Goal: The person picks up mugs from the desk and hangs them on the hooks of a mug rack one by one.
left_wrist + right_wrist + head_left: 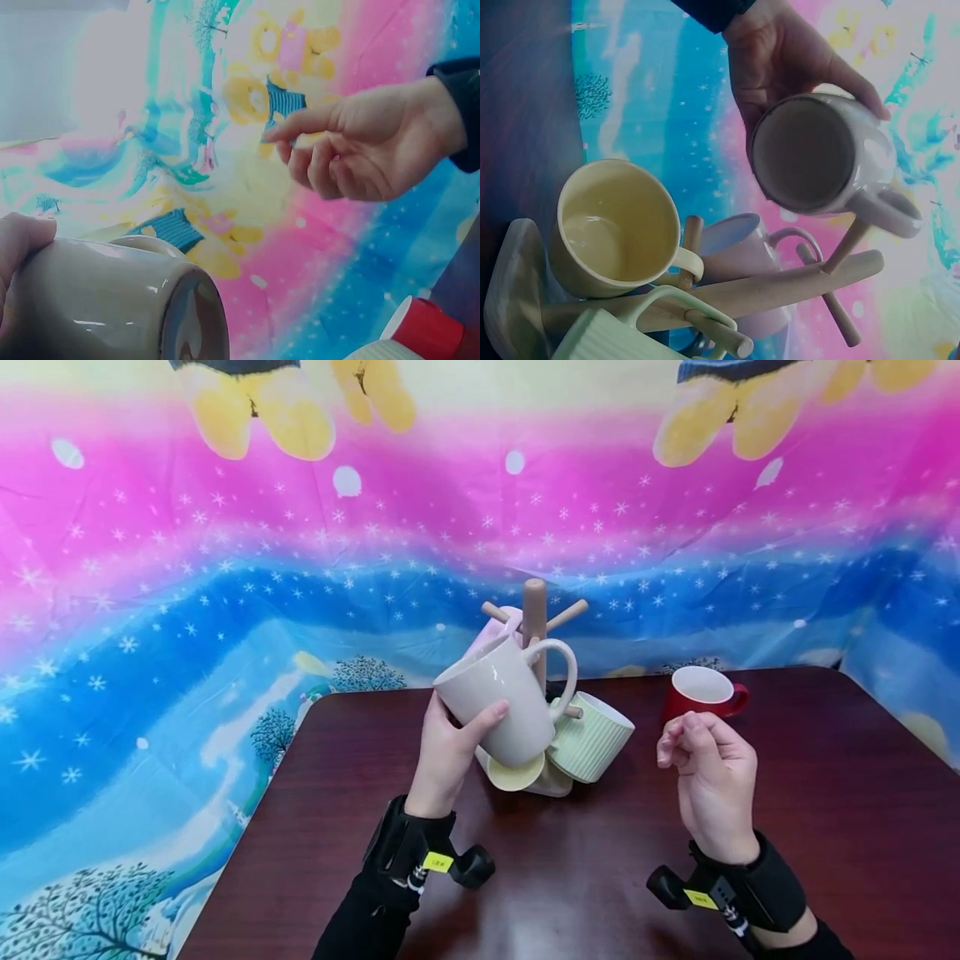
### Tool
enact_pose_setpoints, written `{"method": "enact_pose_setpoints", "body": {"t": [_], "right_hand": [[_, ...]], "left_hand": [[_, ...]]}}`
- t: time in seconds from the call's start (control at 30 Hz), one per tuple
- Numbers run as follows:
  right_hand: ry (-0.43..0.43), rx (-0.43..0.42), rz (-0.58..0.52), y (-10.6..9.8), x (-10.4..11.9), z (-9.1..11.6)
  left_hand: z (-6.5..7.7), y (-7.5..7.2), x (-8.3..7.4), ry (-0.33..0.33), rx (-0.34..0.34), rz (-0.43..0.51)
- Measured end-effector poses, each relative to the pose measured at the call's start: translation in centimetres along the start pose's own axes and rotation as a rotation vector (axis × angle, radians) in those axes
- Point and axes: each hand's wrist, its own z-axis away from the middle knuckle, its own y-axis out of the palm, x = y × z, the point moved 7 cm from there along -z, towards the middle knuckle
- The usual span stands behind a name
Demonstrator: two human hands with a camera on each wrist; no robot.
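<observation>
A cream-white mug [504, 697] is gripped by my left hand [442, 756], thumb across its side, tilted in front of a wooden mug tree [535, 610]. Its handle points toward the post; in the right wrist view one peg [846, 246] reaches that handle, but I cannot tell if it passes through. My right hand [716, 777] hovers above the table at the right, fingers loosely curled and holding nothing. On the tree hang a ribbed green mug [597, 745], a yellow mug [615, 225] and a pink mug [739, 251], partly hidden.
A red mug [678, 700] with a white inside stands on the dark wooden table [585, 868], beyond my right hand. The tree's base [514, 300] rests near the table's back edge. Behind hangs a patterned cloth [420, 518].
</observation>
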Motion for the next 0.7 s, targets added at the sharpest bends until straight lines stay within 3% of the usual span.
{"method": "enact_pose_setpoints", "body": {"t": [0.33, 0.7], "right_hand": [[0.019, 0.043, 0.022, 0.2, -0.2, -0.1], [0.052, 0.028, 0.079, 0.0, -0.6, -0.3]], "left_hand": [[-0.9, -0.4, 1.4, -0.015, -0.039, 0.055], [-1.8, -0.8, 3.3, -0.013, -0.106, 0.093]]}}
